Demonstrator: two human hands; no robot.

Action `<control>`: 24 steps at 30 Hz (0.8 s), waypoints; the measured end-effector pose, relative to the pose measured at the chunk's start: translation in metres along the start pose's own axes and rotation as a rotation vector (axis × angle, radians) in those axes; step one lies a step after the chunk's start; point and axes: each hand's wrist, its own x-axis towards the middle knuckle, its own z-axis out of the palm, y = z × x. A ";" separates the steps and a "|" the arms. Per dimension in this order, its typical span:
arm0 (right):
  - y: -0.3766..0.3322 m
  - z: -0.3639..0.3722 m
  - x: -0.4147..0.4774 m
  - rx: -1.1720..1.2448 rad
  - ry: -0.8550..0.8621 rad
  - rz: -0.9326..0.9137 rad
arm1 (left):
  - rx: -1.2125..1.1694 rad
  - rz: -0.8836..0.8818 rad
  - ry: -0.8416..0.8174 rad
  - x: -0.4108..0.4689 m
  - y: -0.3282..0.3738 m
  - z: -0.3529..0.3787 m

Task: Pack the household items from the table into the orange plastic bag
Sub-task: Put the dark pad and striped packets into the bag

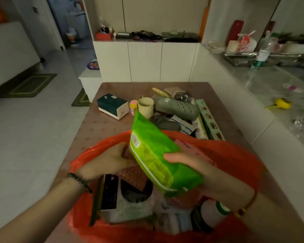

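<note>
A person looks down at an orange plastic bag [235, 155] lying open on the near end of a counter [95, 130], its mouth spread wide toward the viewer.

The right hand [197, 169], at about 5 o'clock from the middle of the view, holds a bright green soft packet [156, 155]; its fingers [174, 157] are wrapped around the packet's lower half. The packet hangs tilted over the bag's mouth, its top end pointing toward 11 o'clock, probably so it can slide down into a gap.

The left hand [111, 160], at about 8 o'clock, reaches into the bag. Its fingers are curled against a brown textured item [135, 178], seemingly pressing it aside to make room; whether they actually grip it cannot be told.

Already inside the bag are a dark flat box [109, 192] standing on edge and a white bottle with a green band [212, 213] at 5 o'clock.

Still waiting at the far end of the counter, toward 12 o'clock, are a dark teal tissue pack [112, 105], a beige cup [146, 106], a grey perforated case [177, 107] and a long pale green box [209, 120]. The packing looks roughly half done.
</note>
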 end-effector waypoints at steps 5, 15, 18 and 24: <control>0.055 -0.027 0.005 -0.733 0.351 0.023 | -0.094 -0.043 0.086 0.000 -0.005 0.003; 0.080 -0.059 0.032 -1.127 0.451 0.430 | -0.073 0.076 0.024 0.002 0.033 0.068; 0.077 -0.064 0.031 -1.133 0.365 0.448 | 0.049 0.150 0.043 0.004 0.036 0.077; 0.062 -0.067 0.013 -1.201 0.205 0.442 | 0.035 0.176 0.177 0.015 0.045 0.076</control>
